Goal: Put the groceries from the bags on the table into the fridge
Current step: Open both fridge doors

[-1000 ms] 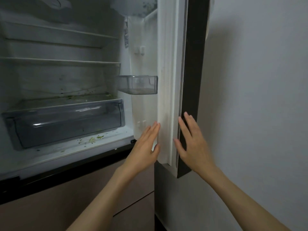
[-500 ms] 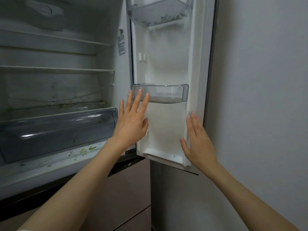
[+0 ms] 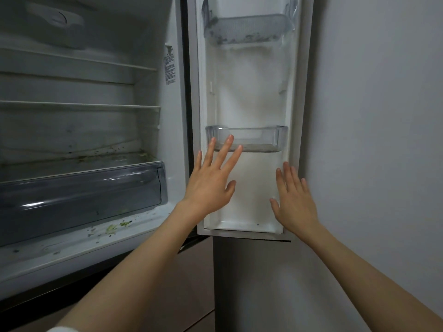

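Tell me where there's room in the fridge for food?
The glass shelves look bare, the drawer looks empty, and so do the lower door bin and upper door bin. Crumbs dirty the ledge under the drawer. Both hands hover before the door.

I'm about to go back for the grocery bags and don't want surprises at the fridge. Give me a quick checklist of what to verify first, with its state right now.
1. Fridge door swung wide open: ok, its inner side faces the camera.
2. Left hand free: ok, fingers spread, holding nothing.
3. Right hand free: ok, fingers straight at the door's edge, no grip on anything.
4. Shelves free for groceries: ok, nothing stands on them.
5. Interior clean: not ok, green scraps and dark specks lie on the ledge below the crisper drawer, and residue shows in the upper door bin.
6. Grocery bags within reach: cannot tell, neither bags nor table are in view.
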Demonstrator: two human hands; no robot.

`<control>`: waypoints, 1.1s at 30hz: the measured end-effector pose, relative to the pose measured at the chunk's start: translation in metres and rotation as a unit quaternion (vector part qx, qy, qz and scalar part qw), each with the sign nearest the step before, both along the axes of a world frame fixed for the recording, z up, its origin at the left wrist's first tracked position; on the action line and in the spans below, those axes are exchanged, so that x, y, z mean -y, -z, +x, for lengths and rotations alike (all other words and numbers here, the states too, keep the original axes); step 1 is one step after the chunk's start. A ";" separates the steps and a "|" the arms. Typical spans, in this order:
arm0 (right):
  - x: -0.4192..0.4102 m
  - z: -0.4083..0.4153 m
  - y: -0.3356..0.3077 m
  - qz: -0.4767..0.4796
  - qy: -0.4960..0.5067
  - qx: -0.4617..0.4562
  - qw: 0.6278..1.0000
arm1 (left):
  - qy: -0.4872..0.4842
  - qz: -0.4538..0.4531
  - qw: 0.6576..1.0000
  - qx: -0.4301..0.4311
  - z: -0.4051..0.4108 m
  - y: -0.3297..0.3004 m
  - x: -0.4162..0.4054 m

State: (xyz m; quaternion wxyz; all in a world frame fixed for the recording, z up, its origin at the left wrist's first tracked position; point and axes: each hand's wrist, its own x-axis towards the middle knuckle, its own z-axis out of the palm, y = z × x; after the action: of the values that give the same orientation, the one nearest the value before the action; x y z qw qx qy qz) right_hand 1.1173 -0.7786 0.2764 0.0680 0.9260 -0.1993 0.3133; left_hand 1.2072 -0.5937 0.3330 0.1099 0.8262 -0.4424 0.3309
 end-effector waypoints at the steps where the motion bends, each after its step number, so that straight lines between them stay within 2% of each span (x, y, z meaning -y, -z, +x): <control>1: 0.001 0.001 0.000 0.000 0.003 -0.002 1.000 | 0.001 -0.001 1.000 0.000 0.000 0.001 0.002; 7: 0.001 0.004 0.003 -0.002 -0.003 -0.005 1.000 | 0.007 -0.005 1.000 0.002 -0.001 0.002 0.001; 11: -0.024 0.013 0.016 -0.041 -0.080 0.009 0.996 | 0.012 -0.030 0.999 -0.032 -0.004 0.022 -0.022; 14: -0.056 0.029 0.032 -0.059 -0.144 0.001 0.988 | -0.037 -0.036 0.995 -0.090 -0.003 0.054 -0.057; 19: -0.123 0.062 0.046 -0.044 -0.254 -0.005 0.966 | -0.151 0.003 0.972 -0.177 0.014 0.092 -0.136; 27: -0.191 0.152 0.044 -0.034 -0.348 -0.008 0.937 | -0.254 -0.021 0.950 -0.178 0.083 0.104 -0.237; 33: -0.213 0.244 0.024 -0.028 -0.338 -0.024 0.940 | -0.317 0.027 0.927 -0.197 0.168 0.085 -0.273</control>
State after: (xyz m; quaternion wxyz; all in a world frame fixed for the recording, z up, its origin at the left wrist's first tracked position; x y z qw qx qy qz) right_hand 1.3616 -0.5656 0.2523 -0.0112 0.9437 0.1362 0.3013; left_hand 1.3756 -0.3209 0.2477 0.0621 0.9745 -0.1358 0.1674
